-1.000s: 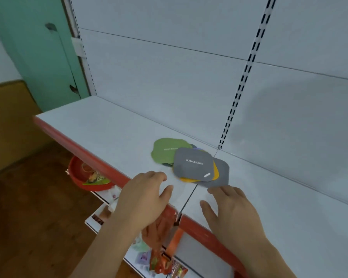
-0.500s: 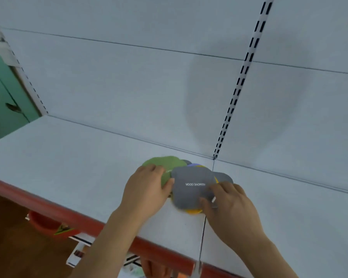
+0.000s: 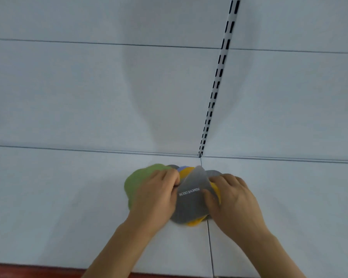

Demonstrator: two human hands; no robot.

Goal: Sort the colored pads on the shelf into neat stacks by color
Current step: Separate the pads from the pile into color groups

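Observation:
A loose pile of colored pads lies on the white shelf [image 3: 68,197], near its back wall. On top is a grey pad [image 3: 191,199] with white lettering, its far edge lifted off the pile. My left hand [image 3: 157,195] grips its left edge and partly covers a green pad [image 3: 137,181]. My right hand [image 3: 231,201] pinches the grey pad's right edge. Yellow pads [image 3: 187,171] and a blue pad [image 3: 181,168] peek out beneath it. Another grey pad [image 3: 213,173] shows behind my right hand.
A slotted upright rail [image 3: 217,83] runs up the white back wall. A seam [image 3: 209,243] splits the shelf surface below the pile. The shelf's red front edge [image 3: 28,267] runs along the bottom left.
Both hands moved from the shelf's front edge onto the pile and took hold of the top grey pad; its far edge now lifts. The view moved closer.

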